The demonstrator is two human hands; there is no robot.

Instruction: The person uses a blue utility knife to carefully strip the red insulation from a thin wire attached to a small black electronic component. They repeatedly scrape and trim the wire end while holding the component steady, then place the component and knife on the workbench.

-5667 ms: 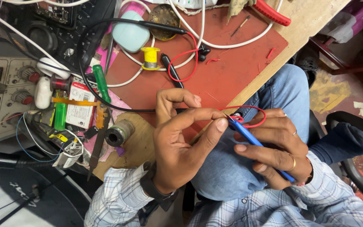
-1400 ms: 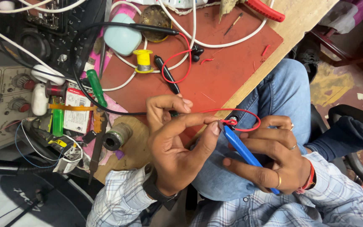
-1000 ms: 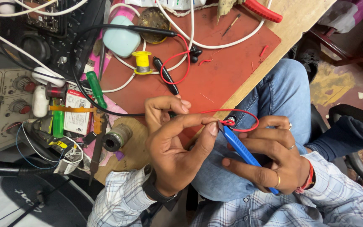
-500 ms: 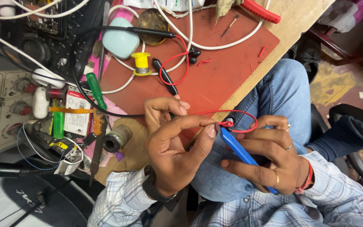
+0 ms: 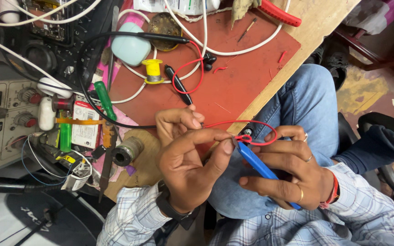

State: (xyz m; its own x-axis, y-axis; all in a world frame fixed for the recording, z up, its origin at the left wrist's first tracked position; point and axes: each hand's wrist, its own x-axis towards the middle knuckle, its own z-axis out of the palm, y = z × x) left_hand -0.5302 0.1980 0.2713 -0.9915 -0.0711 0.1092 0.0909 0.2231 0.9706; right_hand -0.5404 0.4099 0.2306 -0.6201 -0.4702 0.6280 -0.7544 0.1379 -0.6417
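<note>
Left hand (image 5: 185, 164) pinching thin red insulated wire (image 5: 261, 124) mid-frame; right hand (image 5: 292, 171) gripping blue-handled pointed tool (image 5: 261, 165) at its loop. Likely risks: tip slipping into thumb, wire nicked by excess pressure.

Both sleeves white-and-blue plaid, cuffs buttoned. Left hand (image 5: 185, 159): black watch at wrist. Right hand (image 5: 292, 173): two rings on fingers, red thread band at wrist. Blue jeans.
</note>
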